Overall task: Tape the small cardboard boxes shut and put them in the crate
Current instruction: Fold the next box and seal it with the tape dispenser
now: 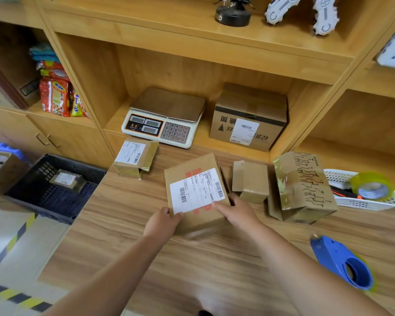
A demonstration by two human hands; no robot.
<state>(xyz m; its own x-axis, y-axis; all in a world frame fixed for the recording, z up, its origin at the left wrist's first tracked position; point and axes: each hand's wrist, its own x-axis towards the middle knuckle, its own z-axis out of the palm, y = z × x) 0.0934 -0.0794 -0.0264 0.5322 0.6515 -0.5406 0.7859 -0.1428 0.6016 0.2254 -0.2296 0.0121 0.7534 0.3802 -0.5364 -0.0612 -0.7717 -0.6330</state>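
**A:** where's the box (196,190) right now?

**B:** middle of the table (192,265), label up, sitting a bit skewed. Left hand (161,221) pinches the near-left corner, thumb on the label, fingers hidden underneath. Right hand (234,209) lies over the near-right corner with its thumb hidden, so I can't tell if it's gripping or just pressing. The near side is a blur.

**A:** what's around it?

**B:** crate (27,192) is down left of the table with one parcel (66,179) in it. Tape gun (342,263) is near right, and there's a roll (372,187) in a tray (374,204) far right.
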